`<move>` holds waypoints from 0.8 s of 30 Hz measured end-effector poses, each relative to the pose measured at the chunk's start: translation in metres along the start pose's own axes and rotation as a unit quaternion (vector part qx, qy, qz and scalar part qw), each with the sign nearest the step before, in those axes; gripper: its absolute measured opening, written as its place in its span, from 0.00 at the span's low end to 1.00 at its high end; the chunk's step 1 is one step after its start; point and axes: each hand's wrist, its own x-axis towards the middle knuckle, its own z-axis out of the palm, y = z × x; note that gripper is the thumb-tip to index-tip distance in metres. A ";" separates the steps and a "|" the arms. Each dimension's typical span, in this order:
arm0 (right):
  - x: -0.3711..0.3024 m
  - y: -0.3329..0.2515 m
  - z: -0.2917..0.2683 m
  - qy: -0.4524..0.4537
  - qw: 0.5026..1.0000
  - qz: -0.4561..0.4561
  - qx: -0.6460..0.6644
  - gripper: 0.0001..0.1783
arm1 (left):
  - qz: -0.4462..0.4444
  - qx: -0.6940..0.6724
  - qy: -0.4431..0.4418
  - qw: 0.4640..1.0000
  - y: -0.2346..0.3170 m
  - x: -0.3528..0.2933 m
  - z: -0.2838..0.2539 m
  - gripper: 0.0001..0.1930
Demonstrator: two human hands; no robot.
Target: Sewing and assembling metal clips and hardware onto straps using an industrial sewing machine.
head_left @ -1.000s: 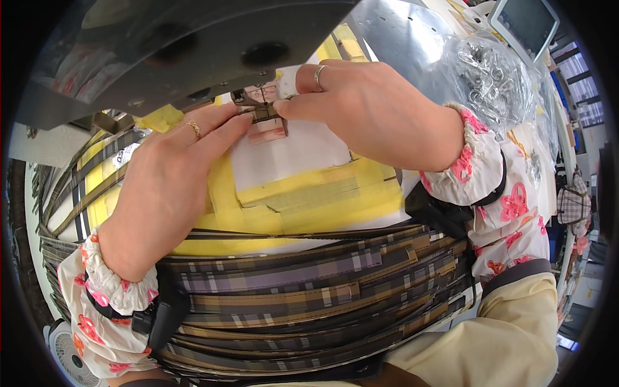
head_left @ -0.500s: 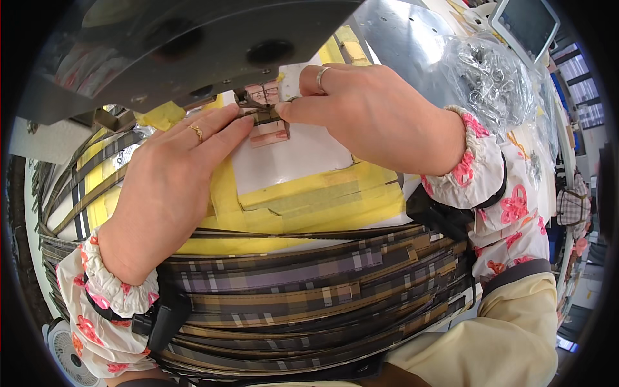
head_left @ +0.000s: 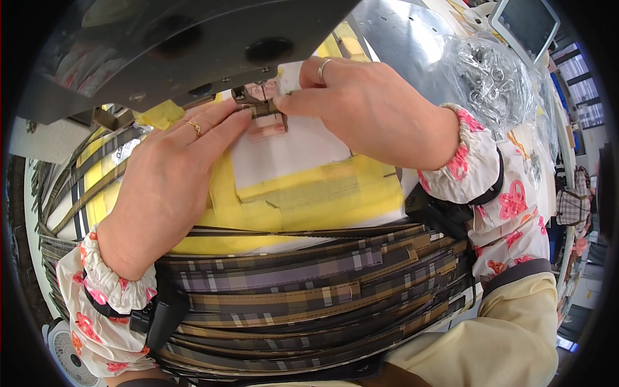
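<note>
Beneath the dark head of a sewing machine (head_left: 193,39), both hands work close around the presser foot (head_left: 258,97). My left hand (head_left: 167,161) lies flat, fingers stretched, its tips just left of the foot. From the other side my right hand (head_left: 380,109) reaches in with its thumb stretched to the foot and its other fingers curled; their tips are hidden, and so is whatever they hold. A small dark piece (head_left: 274,120) sits between the hands at the foot, above a pinkish patch (head_left: 265,133) on a white sheet (head_left: 290,158) bordered by yellow tape (head_left: 329,193).
Many brown-and-purple plaid straps (head_left: 290,280) hang across the front edge; more straps (head_left: 84,171) lie at the left. A clear bag of metal clasps (head_left: 493,87) and a tablet-like screen (head_left: 525,29) stand at the right. A white fan (head_left: 68,351) is lower left.
Both hands have shifted slightly, staying beside the presser foot. The small dark piece and pinkish patch sit a little higher, nearer the foot, and look blurred.
</note>
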 end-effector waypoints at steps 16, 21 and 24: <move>0.003 0.003 0.008 0.061 0.997 0.010 0.043 0.15 | -0.027 0.005 0.000 1.000 -0.002 -0.002 0.003 0.18; 0.001 0.004 0.007 0.049 0.996 0.014 0.072 0.14 | -0.028 0.008 -0.002 1.000 -0.001 0.000 0.001 0.18; 0.001 0.004 0.006 0.048 0.996 0.014 0.067 0.14 | -0.019 0.003 -0.006 1.000 0.000 0.000 0.001 0.18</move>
